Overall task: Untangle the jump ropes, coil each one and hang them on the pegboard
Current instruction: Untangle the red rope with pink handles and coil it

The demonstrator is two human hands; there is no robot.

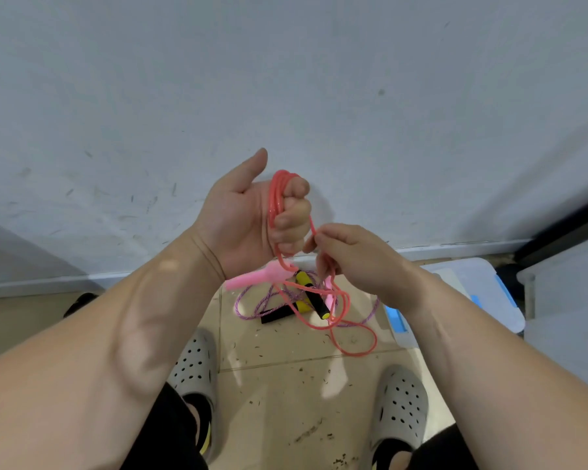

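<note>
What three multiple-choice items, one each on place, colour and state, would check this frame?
1. Where does the black-and-yellow-handled rope lie?
A. on the floor
B. on a pegboard
C. in a white bin

2. What colour is the coiled rope in the left hand?
A. blue
B. green
C. pink

3. What is the right hand doing?
A. resting flat on the wall
B. pinching a strand of the coiled rope
C. gripping a shoe

Answers:
1 A: it lies loose on the floor, below both hands.
2 C: pink loops run under the left hand's curled fingers.
3 B: thumb and fingertips close on one strand beside the coil.
</note>
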